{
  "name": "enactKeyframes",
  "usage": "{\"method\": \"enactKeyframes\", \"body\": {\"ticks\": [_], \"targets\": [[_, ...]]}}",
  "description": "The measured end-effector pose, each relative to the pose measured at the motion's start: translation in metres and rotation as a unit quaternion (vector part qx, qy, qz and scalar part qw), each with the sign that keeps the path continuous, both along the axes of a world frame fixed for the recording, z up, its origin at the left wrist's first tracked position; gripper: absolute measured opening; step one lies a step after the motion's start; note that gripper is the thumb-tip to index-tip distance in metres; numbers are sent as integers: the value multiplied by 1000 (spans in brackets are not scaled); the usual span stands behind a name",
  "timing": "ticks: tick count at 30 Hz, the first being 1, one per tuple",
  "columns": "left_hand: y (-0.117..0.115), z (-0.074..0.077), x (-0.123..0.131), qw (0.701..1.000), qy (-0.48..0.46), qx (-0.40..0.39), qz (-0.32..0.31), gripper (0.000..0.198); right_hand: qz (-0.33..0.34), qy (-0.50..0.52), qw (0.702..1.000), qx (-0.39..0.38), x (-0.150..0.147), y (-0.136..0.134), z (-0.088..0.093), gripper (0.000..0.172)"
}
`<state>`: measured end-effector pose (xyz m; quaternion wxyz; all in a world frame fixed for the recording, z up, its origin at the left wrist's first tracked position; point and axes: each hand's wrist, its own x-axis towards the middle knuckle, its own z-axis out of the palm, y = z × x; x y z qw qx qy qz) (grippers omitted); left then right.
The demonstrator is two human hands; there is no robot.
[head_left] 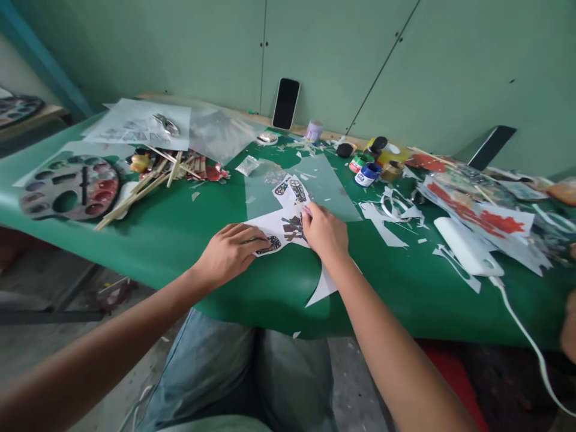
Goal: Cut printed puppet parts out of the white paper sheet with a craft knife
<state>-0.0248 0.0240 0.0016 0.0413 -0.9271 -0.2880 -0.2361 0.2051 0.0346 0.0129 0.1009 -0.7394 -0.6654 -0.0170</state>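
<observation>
A cut sheet of white paper (pixel 265 223) with dark printed patterns lies in front of me on a translucent sheet (pixel 330 180). My left hand (pixel 231 249) rests flat on the paper's left part, fingers stretched over a dark printed shape. My right hand (pixel 326 231) is closed over the paper's right side. A small pinkish bit shows at its fingertips, but what it grips is too hidden to name. A curved white paper piece (pixel 324 288) sticks out below my right wrist. Paper scraps (pixel 387 225) lie to the right of that hand.
A paint palette (pixel 67 189) and wooden sticks (pixel 139 192) lie left. Pliers (pixel 166 124) rest on paper behind. Paint jars (pixel 368 174) stand back right, near a white corded device (pixel 468 246). Phones (pixel 287 103) lean on the wall. Another person's arm (pixel 569 327) shows far right.
</observation>
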Motion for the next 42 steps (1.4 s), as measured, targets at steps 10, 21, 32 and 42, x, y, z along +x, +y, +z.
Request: {"method": "enactKeyframes", "body": {"ticks": [10,21,32,42], "targets": [[-14,9,-24,987,-160,-29,-20,17,10,13,1000,11,-1,-5,6,27],[-27,11,-6,994,-71,-89,-9,23,-117,6,989,-90,39,-96,25,53],[63,48,49,941,-179,-240,156,35,-148,165,971,-90,59,-99,24,24],[142,31,125,958,-49,-191,209,43,-3,394,918,-49,144,-97,81,29]]}}
